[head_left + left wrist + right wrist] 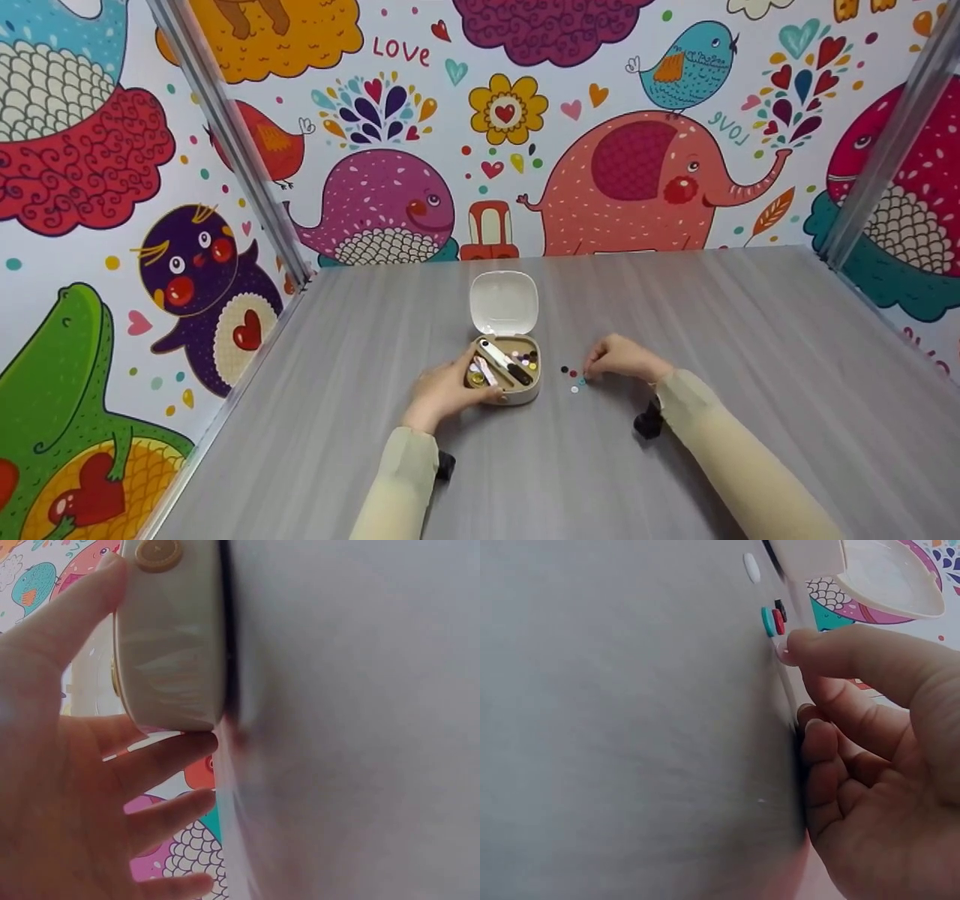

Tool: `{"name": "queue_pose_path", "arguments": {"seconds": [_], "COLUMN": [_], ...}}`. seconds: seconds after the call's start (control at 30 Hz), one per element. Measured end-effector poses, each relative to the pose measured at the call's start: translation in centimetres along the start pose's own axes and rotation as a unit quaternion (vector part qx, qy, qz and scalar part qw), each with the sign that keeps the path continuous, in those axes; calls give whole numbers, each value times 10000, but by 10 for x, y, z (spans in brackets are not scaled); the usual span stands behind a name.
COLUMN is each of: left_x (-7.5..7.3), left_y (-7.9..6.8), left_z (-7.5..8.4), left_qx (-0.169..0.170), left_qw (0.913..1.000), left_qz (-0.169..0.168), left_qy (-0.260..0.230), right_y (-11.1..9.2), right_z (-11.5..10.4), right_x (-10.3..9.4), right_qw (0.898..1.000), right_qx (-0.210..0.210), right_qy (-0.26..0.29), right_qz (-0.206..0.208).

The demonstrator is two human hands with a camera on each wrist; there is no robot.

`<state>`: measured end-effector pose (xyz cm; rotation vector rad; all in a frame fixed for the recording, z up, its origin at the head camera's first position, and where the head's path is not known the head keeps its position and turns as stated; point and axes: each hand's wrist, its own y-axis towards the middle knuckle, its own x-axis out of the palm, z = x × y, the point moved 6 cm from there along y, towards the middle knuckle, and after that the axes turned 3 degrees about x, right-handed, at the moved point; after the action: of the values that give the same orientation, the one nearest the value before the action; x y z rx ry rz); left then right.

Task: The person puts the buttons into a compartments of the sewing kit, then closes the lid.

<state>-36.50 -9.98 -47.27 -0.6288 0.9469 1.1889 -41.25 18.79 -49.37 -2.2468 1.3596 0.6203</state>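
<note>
A small white box [517, 397] stands with its lid [504, 304] raised at the back. My left hand [444, 391] holds it at the left, thumb over the front rim and fingers along the side. Inside lie a long white-and-black tool [504, 360], several buttons [532, 366] in the right compartment, and small items at the left, partly hidden. To the box's right, my right hand [619, 357] pinches a pale pink button [783, 652] between thumb and index finger. Beside its fingertips lie a black button [565, 370], a red button [573, 373], a teal button [767, 622] and a white button [574, 389].
The grey tabletop [360, 330] runs back to a wall [495, 172] printed with cartoon animals. Metal posts [225, 127] stand at the corners, and a printed side panel [127, 262] borders the left edge. A black wrist device [648, 420] sits on the right wrist.
</note>
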Motion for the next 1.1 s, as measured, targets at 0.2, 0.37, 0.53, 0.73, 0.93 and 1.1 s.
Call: {"name": "queue_pose_path", "arguments": {"seconds": [0.2,0.37,0.53,0.73,0.93,1.1], "left_x": [-1,-1,0,0,0,0], "left_y": [1,2,1,1,0,0], "left_z": [0,0,0,-2,-2,1], "left_qx": [47,79,107,65,69,148], "left_qw": [9999,9998,9999,10000,10000,9999], "left_qz": [53,87,71,59,36,37], "left_qy": [125,130,113,17,10,44], "right_y": [-3,-3,-4,0,3,8], "right_z": [-4,-2,-8,-14,-19,-22], "right_x": [-7,-16,-25,-32,-33,-26], "right_qw": [9997,9991,9984,9986,9987,9985], "right_qx": [-44,6,-58,58,87,143], "right_qy": [222,402,533,443,307,333], "right_qz": [33,134,181,295,402,418]}}
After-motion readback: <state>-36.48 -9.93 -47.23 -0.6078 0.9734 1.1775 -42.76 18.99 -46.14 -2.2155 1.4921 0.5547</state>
